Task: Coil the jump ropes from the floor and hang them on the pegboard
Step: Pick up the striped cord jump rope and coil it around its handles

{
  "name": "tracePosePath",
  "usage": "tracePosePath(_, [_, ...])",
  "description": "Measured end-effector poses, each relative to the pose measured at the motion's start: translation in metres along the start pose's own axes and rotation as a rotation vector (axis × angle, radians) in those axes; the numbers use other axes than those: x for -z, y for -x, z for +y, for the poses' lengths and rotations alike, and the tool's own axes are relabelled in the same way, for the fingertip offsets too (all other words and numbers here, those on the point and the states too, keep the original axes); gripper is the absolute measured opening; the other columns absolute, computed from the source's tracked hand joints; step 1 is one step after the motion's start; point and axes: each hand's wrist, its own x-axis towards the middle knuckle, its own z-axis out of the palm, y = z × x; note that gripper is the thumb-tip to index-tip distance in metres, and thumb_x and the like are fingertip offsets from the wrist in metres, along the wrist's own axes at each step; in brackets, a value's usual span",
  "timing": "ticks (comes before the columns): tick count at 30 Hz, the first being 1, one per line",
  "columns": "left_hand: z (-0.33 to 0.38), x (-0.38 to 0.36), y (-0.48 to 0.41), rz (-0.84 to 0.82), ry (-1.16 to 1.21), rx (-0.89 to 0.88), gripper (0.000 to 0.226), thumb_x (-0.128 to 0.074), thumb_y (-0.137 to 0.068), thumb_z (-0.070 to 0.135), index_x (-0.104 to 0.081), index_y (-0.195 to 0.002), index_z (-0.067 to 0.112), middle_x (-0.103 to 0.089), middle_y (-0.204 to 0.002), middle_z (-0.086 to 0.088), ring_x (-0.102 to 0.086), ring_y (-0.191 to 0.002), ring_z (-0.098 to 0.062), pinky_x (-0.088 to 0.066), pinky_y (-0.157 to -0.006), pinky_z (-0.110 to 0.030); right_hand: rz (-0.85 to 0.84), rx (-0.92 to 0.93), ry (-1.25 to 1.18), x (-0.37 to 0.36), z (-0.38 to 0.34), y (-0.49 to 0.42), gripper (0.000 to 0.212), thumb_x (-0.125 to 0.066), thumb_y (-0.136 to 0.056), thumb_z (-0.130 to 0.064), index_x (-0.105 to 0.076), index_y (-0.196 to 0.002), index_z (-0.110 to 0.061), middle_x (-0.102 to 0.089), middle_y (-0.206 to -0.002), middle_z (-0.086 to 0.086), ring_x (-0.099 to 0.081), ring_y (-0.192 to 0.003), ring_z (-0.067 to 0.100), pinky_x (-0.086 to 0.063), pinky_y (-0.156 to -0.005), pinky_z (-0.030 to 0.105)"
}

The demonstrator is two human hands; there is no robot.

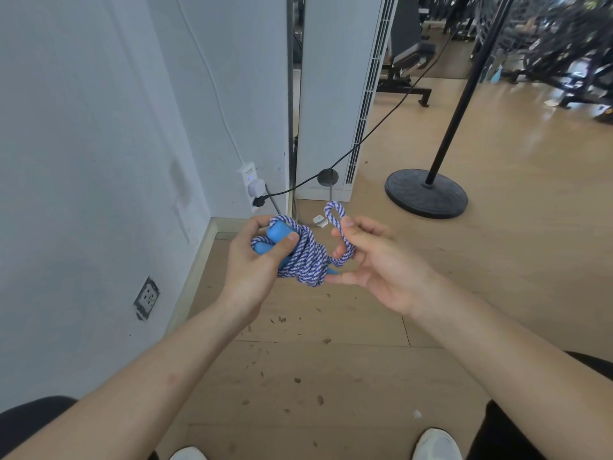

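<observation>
Head view: person stands w/ both arms out, rope [306, 262] held mid-air near frame centre, off the floor [331, 376]. L hand [253, 263] has its grip closed round the blue handles [277, 235] and the wound bundle, thumb pressed across the coils. R hand [374, 267], at 3 o'clock of the bundle, pinches a loop [335, 214] of the tail btwn thumb and forefinger. The loop pokes up toward 12 o'clock; other fingers loosely spread. Wall [83, 161] at 9 o'clock w/ a plug [256, 187] low on it; black stand [426, 194] at 2 o'clock, well apart.

Step, I'd say: coiling nearly done, now tying off, the last bit being shaped into a tuck or hanging loop. Next move prob needs R hand to pass that loop thru or round the coils and pull snug, while L hand stops the bundle springing loose. Pegboard not in shot, so hanging likely means turning or walking first.
</observation>
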Motion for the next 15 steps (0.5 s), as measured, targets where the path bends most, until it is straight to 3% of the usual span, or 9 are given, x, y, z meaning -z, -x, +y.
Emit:
tracePosePath(5, [-0.001, -0.005, 0.005, -0.025, -0.064, -0.080, 0.022, -0.074, -0.089, 0.014, -0.064, -0.103, 0.027, -0.070, -0.087, 0.017, -0.069, -0.080, -0.008, -0.060, -0.072, -0.030, 0.003, 0.002, 0.001, -0.005, 0.000, 0.001, 0.019, -0.056, -0.100, -0.022, -0.065, -0.089, -0.009, -0.053, -0.064, 0.005, -0.052, -0.071, 0.018, -0.054, -0.081, 0.068])
tracePosePath(8, [-0.003, -0.010, 0.007, -0.075, -0.110, -0.112, 0.023, -0.073, -0.089, 0.010, -0.064, -0.108, 0.020, -0.070, -0.091, 0.009, -0.068, -0.080, -0.007, -0.055, -0.071, -0.023, 0.013, 0.018, 0.071, -0.009, 0.009, 0.000, 0.019, -0.058, -0.100, -0.021, -0.066, -0.089, -0.007, -0.052, -0.067, 0.006, -0.051, -0.075, 0.019, -0.054, -0.080, 0.068])
tracePosePath(11, [0.005, -0.007, 0.004, -0.111, -0.151, -0.182, 0.025, -0.071, -0.090, 0.007, -0.063, -0.111, 0.015, -0.069, -0.094, 0.008, -0.066, -0.081, -0.007, -0.054, -0.072, -0.023, 0.057, 0.082, 0.186, -0.009, 0.015, 0.001, 0.021, -0.061, -0.098, -0.020, -0.069, -0.096, 0.000, -0.056, -0.070, 0.006, -0.056, -0.072, 0.014, -0.058, -0.083, 0.060])
tracePosePath(15, [0.018, -0.002, 0.008, -0.154, -0.221, -0.288, 0.024, -0.067, -0.090, -0.001, -0.063, -0.112, 0.009, -0.065, -0.089, 0.027, -0.062, -0.081, 0.007, -0.047, -0.067, -0.008, 0.112, 0.156, 0.235, -0.007, 0.019, 0.004, 0.019, -0.070, -0.092, -0.015, -0.072, -0.095, 0.003, -0.062, -0.076, 0.012, -0.060, -0.072, 0.014, -0.062, -0.079, 0.045])
